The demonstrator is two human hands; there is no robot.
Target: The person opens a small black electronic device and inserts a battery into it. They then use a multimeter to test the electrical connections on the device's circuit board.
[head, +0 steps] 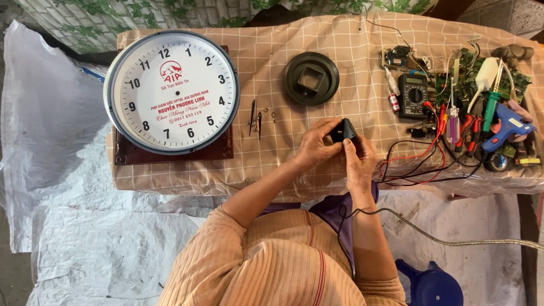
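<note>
Both my hands meet over the middle of the cloth-covered table (272, 170) and grip a small black box-shaped part (343, 131). My left hand (315, 148) wraps it from the left side. My right hand (358, 161) holds it from below and right, fingers closed on it. A white round wall clock face (171, 92) without hands lies at the left on a dark red board. Loose black clock hands (255, 119) and small washers lie between the clock and my hands. A round black plastic cover (311, 78) sits beyond my hands.
At the right are a black multimeter (413, 94), circuit boards (464, 76), screwdrivers and pliers (470, 130), a blue glue gun (507, 127) and red and black leads (416, 164). A grey cable (453, 241) trails off right. A blue stool (428, 286) stands below.
</note>
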